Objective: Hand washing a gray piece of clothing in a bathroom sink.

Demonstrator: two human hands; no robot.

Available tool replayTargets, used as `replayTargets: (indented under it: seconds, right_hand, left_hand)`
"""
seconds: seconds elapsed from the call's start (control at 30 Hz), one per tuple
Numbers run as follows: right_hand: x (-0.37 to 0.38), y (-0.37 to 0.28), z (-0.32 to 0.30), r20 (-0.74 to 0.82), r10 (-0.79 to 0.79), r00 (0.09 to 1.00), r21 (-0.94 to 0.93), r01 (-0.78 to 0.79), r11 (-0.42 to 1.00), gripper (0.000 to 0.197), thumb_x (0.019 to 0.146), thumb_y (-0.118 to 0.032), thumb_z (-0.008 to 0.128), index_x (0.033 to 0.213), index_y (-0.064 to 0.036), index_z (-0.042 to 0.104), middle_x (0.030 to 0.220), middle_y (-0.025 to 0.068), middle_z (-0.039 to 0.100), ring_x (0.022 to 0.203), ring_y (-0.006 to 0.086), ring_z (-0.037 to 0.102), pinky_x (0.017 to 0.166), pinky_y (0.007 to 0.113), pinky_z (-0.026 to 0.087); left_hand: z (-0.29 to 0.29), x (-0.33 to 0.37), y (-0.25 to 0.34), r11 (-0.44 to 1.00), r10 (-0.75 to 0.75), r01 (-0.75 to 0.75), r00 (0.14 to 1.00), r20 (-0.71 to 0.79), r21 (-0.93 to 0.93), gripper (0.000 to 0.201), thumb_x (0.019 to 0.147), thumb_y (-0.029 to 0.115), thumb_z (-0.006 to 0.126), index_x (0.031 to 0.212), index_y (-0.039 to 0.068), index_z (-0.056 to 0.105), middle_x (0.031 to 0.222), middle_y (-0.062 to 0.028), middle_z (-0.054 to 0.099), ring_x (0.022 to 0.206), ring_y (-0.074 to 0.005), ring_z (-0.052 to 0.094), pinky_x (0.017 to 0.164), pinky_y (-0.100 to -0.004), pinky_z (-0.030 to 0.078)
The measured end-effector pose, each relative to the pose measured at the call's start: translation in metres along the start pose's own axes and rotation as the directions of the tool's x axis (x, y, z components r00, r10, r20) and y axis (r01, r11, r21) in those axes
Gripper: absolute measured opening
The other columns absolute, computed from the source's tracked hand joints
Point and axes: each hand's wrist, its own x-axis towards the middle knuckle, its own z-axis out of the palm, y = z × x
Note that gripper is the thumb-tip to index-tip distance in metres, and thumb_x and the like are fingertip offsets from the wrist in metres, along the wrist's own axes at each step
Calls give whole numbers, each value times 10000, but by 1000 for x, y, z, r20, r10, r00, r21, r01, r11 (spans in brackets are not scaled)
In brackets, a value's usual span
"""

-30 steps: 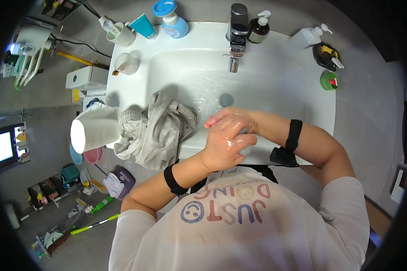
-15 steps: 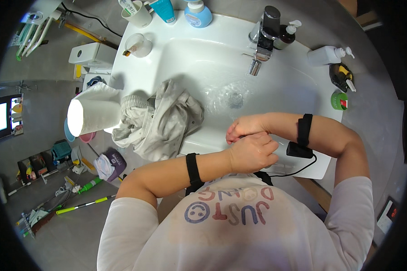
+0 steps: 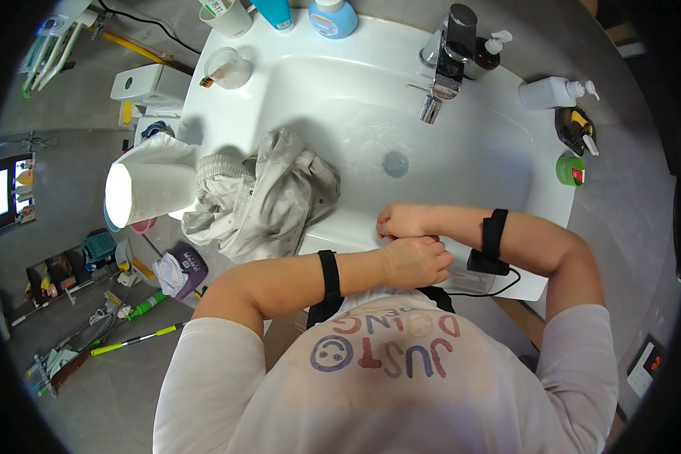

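Both of my hands are close together over the front edge of the white sink (image 3: 469, 163). My left hand (image 3: 418, 263) is nearest my body, its fingers curled in. Touching or almost touching it, my right hand (image 3: 403, 222) is also closed, just beyond. Whatever they hold, if anything, is hidden by the fingers. A crumpled light grey garment (image 3: 268, 200) with an elastic waistband drapes over the sink's left front rim. Beyond my hands are the round drain (image 3: 395, 164) and the chrome faucet (image 3: 446, 64), over a thin film of water.
A white paper roll (image 3: 155, 189) stands left of the garment. Along the back are a clear cup (image 3: 231, 69), a blue bottle (image 3: 333, 19) and a dark pump bottle (image 3: 486, 57). To the right are a white pump bottle (image 3: 552, 92) and a green tub (image 3: 570, 171).
The splashing around the drain has died down, and the drain now shows plainly. My hands remain together, with the right forearm drawn slightly nearer and the left hand turned a little.
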Motion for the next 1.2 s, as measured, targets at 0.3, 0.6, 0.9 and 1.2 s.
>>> replayTargets:
  seconds: [0.3,0.6,0.9,1.2]
  right_hand:
    - [33,36,12,-180,-63,982,594,159,789,210,820,-246,562,761,-55,626,728,41,587,746,172,568,700,331,458]
    - [2,-10,54,-571,-182,801,812,583,19,502,945,-473,425,1205,-51,502,1107,72,547,951,179,569,839,357,469]
    - [81,60,13,-671,154,725,-39,-243,969,441,903,-211,443,1300,-21,421,1131,205,584,999,304,607,754,405,513]
    - [90,45,-3,-707,89,702,-318,-427,846,305,803,-52,538,1096,16,583,919,170,673,817,304,671,651,379,535]
  left_hand:
    - [-33,-24,-5,968,-174,164,984,-37,-188,129,637,139,619,754,107,575,872,-55,509,862,-251,540,764,-337,463]
    - [-72,-100,-21,-180,-982,183,29,188,-966,260,859,233,621,1061,81,558,1054,-66,569,954,-190,557,832,-316,463]
    - [-145,-111,2,-73,-975,-461,-156,161,-884,351,855,310,513,1100,66,573,1063,-90,620,973,-250,600,869,-383,483]
    - [-135,-91,23,-113,-958,-404,-199,207,-908,314,829,311,529,1049,93,583,995,-79,620,921,-247,602,787,-392,506]
